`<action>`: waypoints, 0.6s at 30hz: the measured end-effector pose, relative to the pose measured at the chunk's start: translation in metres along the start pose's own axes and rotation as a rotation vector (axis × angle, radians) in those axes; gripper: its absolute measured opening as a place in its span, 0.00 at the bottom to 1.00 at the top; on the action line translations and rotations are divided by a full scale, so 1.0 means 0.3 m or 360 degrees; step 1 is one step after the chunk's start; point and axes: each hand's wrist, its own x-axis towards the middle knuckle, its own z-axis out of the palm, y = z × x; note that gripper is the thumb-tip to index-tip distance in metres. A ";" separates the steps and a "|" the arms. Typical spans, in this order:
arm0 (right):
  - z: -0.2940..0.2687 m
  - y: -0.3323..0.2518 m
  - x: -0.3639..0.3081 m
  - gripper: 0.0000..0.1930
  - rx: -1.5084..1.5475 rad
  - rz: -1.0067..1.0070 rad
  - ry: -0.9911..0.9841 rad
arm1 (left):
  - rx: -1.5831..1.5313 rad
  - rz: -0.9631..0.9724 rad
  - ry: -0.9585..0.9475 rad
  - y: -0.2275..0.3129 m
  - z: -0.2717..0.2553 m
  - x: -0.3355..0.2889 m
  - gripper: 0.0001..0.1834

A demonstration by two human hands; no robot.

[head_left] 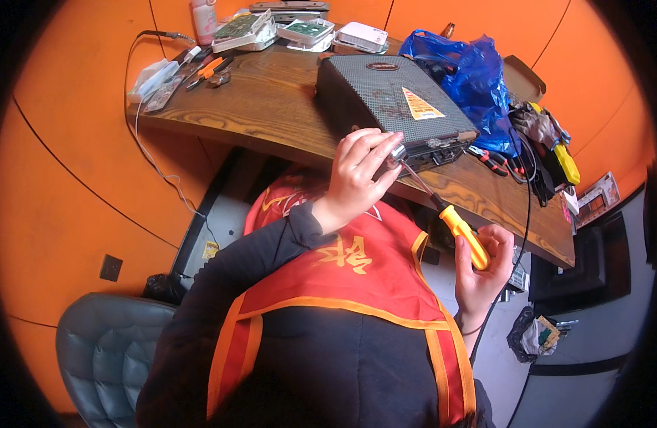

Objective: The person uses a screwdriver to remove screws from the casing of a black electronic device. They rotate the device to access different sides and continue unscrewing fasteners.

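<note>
In my right hand (483, 267) is a screwdriver (465, 235) with a yellow handle, gripped between thumb and fingers. Its thin shaft slants up and left toward my left hand (360, 167). There, thumb and fingertips pinch a small silvery metal part (398, 153), and the screwdriver's tip meets it or sits right beside it. Fingers cover some of that part, so its kind is not clear. Just beyond the left hand, a black box with a grey mesh top (385, 78), looking like a speaker, lies on the wooden table (271, 93).
A blue plastic bag (475, 78), gloves (539, 128) and red-handled pliers (489, 162) lie on the right. Opened white devices with green circuit boards (307, 30) stand at the back. Orange-handled cutters (213, 68) lie left. A black cable (526, 214) hangs beside my right hand.
</note>
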 end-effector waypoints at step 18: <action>-0.026 0.006 0.024 0.12 -0.0277 -0.0234 -0.0161 | -0.0038 -0.0054 0.0031 -0.002 0.006 -0.007 0.21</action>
